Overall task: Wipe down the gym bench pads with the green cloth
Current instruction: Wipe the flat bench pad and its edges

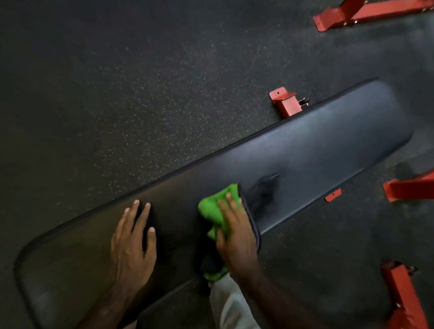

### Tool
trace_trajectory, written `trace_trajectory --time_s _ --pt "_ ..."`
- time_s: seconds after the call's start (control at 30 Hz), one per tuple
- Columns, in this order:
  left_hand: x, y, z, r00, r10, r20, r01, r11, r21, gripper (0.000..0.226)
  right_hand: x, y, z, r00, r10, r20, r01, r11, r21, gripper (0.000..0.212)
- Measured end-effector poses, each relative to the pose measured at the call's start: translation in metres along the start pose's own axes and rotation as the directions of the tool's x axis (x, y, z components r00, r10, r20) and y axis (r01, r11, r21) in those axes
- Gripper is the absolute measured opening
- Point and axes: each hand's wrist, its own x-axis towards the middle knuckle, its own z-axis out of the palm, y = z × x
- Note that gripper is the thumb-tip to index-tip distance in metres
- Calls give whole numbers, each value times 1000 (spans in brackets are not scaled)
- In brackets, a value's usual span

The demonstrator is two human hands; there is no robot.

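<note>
A long black bench pad (322, 144) runs diagonally from lower left to upper right. My right hand (235, 234) presses the bunched green cloth (214, 209) onto the pad near its middle, at the gap between two pad sections. A dark wet smear (264, 187) lies on the pad just beyond the cloth. My left hand (133, 245) rests flat on the nearer pad section, fingers spread, holding nothing. A tail of the cloth hangs below my right wrist.
Red steel bench feet (286, 103) stick out beyond the pad's far edge. More red frame legs (368, 11) stand at the top right, right edge and bottom right. Dark speckled rubber floor (108, 82) surrounds the bench. My pale trouser leg (229, 310) is below.
</note>
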Motion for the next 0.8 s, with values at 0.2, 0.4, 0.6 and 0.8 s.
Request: trace_trajectory --time_s 0.2,0.4,0.6,0.8 --pt "-2 -4 -2 997 8 -79 -15 996 -90 54 -7 -76 53 926 -192 325 182 981 59 74" --pt "-19 -19 -20 997 -75 -30 75 997 -6 57 -30 -27 33 896 -353 267 391 914 -104 72" --pt "-39 -38 -20 993 -104 -64 105 994 16 60 -18 -102 75 968 -101 229 105 994 -7 75" --pt "-64 -55 -32 973 -190 -129 189 982 -16 61 -61 -65 66 788 -406 464 491 868 -75 75"
